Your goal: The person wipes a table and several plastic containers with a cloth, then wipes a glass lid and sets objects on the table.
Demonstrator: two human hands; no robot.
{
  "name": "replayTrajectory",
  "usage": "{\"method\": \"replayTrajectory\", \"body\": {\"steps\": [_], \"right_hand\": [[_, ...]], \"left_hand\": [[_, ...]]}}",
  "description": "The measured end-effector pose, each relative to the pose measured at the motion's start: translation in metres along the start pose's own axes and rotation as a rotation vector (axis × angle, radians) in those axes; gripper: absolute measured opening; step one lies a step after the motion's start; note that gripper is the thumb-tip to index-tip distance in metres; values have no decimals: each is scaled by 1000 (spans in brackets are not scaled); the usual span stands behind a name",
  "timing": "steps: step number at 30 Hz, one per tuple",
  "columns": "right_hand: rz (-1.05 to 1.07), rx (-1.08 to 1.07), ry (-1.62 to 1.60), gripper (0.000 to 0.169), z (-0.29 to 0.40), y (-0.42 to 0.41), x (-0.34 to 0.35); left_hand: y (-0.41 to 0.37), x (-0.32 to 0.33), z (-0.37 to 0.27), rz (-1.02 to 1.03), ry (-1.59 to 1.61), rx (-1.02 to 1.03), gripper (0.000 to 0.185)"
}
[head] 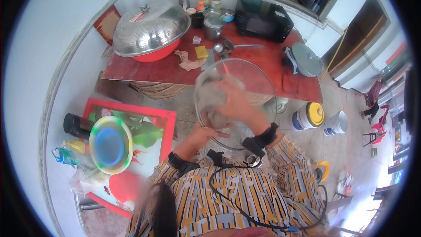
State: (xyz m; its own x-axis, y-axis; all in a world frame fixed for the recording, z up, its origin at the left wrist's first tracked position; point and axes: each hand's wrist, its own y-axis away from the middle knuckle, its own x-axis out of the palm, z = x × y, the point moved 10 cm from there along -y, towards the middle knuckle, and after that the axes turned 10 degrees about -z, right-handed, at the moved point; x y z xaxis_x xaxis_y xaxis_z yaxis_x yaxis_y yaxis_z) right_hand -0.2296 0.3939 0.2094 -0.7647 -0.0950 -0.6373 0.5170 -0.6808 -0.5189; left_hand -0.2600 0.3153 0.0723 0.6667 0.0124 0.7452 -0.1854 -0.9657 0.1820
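Observation:
A round, clear glass lid with a thin metal rim is held up in front of my body. My left hand grips this lid at its lower-left edge. Pressed against the glass is a grey-beige cloth, bunched under my right hand. That hand and the cloth are blurred, and some of the fingers are hidden. Beyond the lid, on the red tabletop, lie a pink rag, a yellow sponge, a ladle and a long-handled skimmer.
A perforated metal dome covers a red basin at the back left. A black microwave and a lidded pan stand to the right. Nested basins rest on the low table. Paint buckets stand on the floor.

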Motion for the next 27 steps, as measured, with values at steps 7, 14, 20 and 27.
{"method": "replayTrajectory", "body": {"steps": [7, 14, 20, 27], "right_hand": [[512, 24, -150, 48, -10, 63, 24], [44, 23, 349, 52, -65, 10, -30], [83, -22, -59, 53, 0, 2, 34], [627, -84, -286, 46, 8, 64, 56]], "left_hand": [[18, -16, -55, -85, -35, 320, 100], [29, -8, -52, -19, -39, 212, 104], [16, -21, -26, -51, 44, 123, 97], [20, -54, -40, -186, 188, 279, 95]]}}
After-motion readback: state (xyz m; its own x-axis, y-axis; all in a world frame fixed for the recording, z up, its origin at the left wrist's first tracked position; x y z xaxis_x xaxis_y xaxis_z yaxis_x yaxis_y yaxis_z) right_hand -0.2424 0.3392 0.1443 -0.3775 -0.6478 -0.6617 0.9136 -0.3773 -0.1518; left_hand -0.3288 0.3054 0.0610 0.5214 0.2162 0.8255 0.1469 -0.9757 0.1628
